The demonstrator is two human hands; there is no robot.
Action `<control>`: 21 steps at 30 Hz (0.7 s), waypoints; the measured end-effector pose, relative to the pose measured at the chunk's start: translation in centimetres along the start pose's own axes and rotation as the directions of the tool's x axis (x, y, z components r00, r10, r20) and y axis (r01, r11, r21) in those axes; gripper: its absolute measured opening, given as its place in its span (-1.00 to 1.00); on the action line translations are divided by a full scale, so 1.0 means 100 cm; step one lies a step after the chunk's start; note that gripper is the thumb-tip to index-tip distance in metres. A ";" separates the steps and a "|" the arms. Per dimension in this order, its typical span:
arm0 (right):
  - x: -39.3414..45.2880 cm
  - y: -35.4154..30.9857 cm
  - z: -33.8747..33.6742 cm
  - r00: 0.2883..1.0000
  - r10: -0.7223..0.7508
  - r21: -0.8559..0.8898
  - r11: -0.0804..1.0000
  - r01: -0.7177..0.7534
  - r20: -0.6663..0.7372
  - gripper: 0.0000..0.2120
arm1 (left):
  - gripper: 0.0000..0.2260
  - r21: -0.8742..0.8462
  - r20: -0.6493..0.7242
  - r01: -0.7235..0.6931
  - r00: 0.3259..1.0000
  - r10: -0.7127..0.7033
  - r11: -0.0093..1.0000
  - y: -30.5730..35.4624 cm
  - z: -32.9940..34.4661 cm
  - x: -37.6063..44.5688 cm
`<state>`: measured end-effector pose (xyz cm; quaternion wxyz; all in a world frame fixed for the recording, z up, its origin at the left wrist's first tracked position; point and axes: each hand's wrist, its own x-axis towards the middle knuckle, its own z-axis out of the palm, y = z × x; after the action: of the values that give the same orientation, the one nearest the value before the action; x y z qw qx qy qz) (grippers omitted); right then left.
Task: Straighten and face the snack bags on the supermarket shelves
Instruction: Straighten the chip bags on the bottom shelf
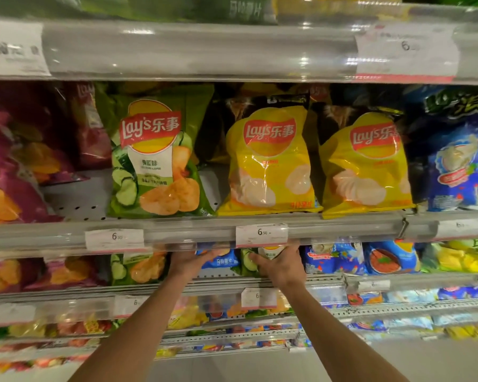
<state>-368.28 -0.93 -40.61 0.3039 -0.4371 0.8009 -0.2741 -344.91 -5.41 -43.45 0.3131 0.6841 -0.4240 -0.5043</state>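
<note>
Both arms reach up to the shelf just under the middle one. The left hand point(189, 261) lies against a blue bag point(218, 259) standing at the front edge of that shelf; its fingers run behind the price rail, so I cannot tell whether they grip the bag or only rest on it. The right hand point(280, 264) is curled round a green cucumber bag point(253, 261) just beside the blue one, thumb on its face, the bag's top hidden behind the white price tag point(261, 235).

On the middle shelf point(177, 230) above, a green bag point(156, 158) stands upright near the centre, leaning slightly. To its right two yellow bags point(271, 161) point(366, 164) stand side by side at the front edge, faces forward, nearly touching. At the left end are purple bags point(9, 166), tilted; at the right end a dark blue bag point(458, 158). More blue bags point(340, 257) stand to the right of the hands on the lower shelf.
</note>
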 end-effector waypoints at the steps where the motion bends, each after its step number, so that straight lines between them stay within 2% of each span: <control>1: -0.001 0.000 0.000 1.000 0.002 -0.005 1.000 -0.002 -0.015 -0.10 | -0.65 -0.023 -0.020 -0.020 1.000 0.020 1.000 0.000 0.001 0.001; 3: -0.004 -0.002 0.001 0.999 0.009 -0.003 1.000 -0.009 -0.043 -0.14 | -0.49 -0.084 -0.080 -0.052 0.996 0.045 0.995 0.000 0.005 0.003; 4: -0.006 -0.003 0.000 0.999 0.008 0.009 1.000 -0.008 -0.053 -0.16 | -0.48 -0.079 -0.105 -0.053 0.994 0.044 0.995 0.000 0.006 0.003; 8: -0.014 -0.006 -0.001 0.996 -0.016 0.085 0.996 0.024 -0.090 -0.19 | -0.53 -0.071 -0.102 -0.023 0.995 0.015 0.997 0.002 0.003 0.003; 13: -0.025 -0.013 0.000 0.988 -0.058 0.151 0.985 0.081 -0.145 -0.22 | -0.56 -0.024 -0.166 -0.018 0.986 0.013 1.000 0.003 -0.003 0.000; 15: -0.027 -0.018 -0.002 0.988 -0.070 0.107 0.991 0.084 -0.136 -0.23 | -0.48 -0.009 -0.151 -0.040 0.988 0.038 0.999 0.004 -0.007 0.002; 18: -0.034 -0.022 -0.005 0.984 -0.064 0.024 0.997 0.069 -0.168 -0.19 | -0.26 -0.002 -0.104 -0.093 0.990 0.092 0.996 0.003 -0.011 0.003; 19: -0.038 -0.022 -0.006 0.981 -0.059 0.015 0.998 0.063 -0.186 -0.18 | -0.24 0.007 -0.101 -0.096 0.990 0.097 0.995 0.003 -0.012 0.002; 21: -0.046 -0.018 -0.008 0.978 -0.057 0.021 0.998 0.062 -0.199 -0.21 | -0.34 0.025 -0.092 -0.090 0.992 0.092 0.996 0.004 -0.012 -0.001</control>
<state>-365.90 2.36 -37.62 0.2201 -0.4275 0.8099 -0.3360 -343.89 -5.45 -42.74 0.3477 0.6901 -0.4449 -0.4526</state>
